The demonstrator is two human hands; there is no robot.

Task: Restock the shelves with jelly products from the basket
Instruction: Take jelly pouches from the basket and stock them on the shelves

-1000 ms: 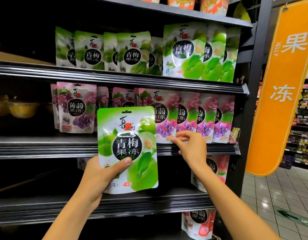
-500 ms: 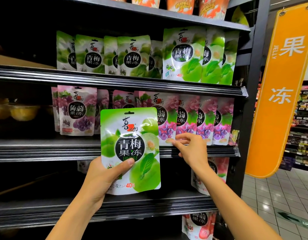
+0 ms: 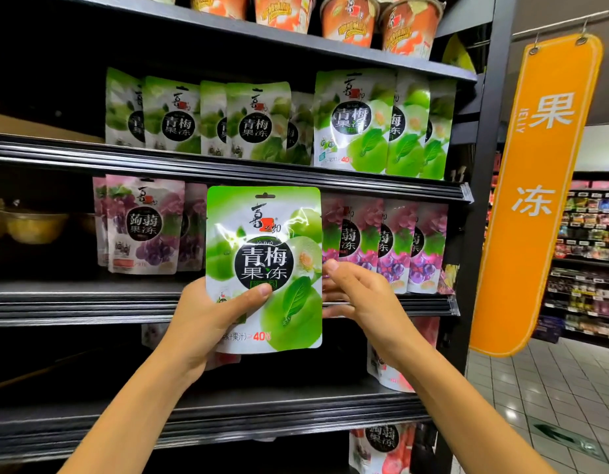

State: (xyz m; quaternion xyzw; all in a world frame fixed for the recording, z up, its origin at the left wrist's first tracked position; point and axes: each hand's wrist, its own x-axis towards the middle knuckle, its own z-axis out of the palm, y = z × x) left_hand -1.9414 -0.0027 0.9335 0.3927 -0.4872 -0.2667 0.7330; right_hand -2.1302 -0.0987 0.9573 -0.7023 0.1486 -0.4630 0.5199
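head view faces a dark shop shelving unit. my left hand [image 3: 207, 323] holds a green jelly pouch [image 3: 263, 254] upright in front of the shelves, printed face towards me. the thumb lies across the lower front and the other fingers are clamped behind it, out of sight. the pouch is in the air before the middle shelf [image 3: 91, 299], covering part of the row of purple jelly pouches [image 3: 142, 224] that stand there. its top edge comes just under the rail of the upper shelf [image 3: 228, 172].

my right hand [image 3: 361, 295] is at the pouch's right edge, thumb up near that edge, fingers lightly curled and reaching leftwards behind the pouch. i cannot tell whether they pinch it or only touch it.

on the upper shelf stand more green pouches [image 3: 354, 121] with the same print, one group forward at the right and others set further back to the left. orange cups [image 3: 347, 18] sit on the top shelf. pale yellow tubs [image 3: 33, 224] show dimly at the far left of the middle shelf. pink pouches [image 3: 388, 374] stand on the lower shelf behind my right forearm. an orange sign [image 3: 542, 186] hangs to the right of the unit, above a tiled floor [image 3: 535, 405].
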